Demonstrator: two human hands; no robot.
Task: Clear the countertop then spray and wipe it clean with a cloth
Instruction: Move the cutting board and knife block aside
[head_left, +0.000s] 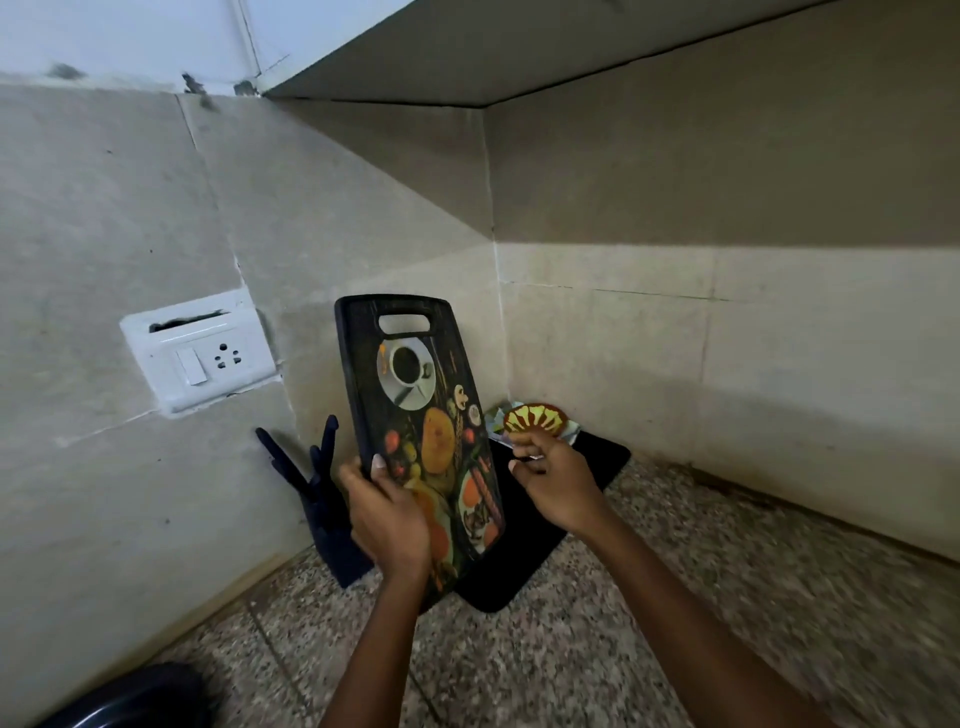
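Observation:
A black chopping board (415, 395) printed with a coffee cup and food stands almost upright in the corner of the speckled stone countertop (597, 649). My left hand (387, 519) grips its lower left edge, thumb on the printed face. My right hand (553, 480) pinches a small round brown and yellow painted object (532, 418) by its lower rim, just right of the board. Below both lies a flat black mat (540, 551), partly hidden by the board and my hands.
A black hand-shaped stand (322, 499) rests against the left wall behind the board. A white switch and socket plate (200, 358) is set in that wall. Crumpled paper (498, 415) lies in the corner. A dark round object (135, 699) shows at bottom left. A shelf (571, 47) hangs overhead.

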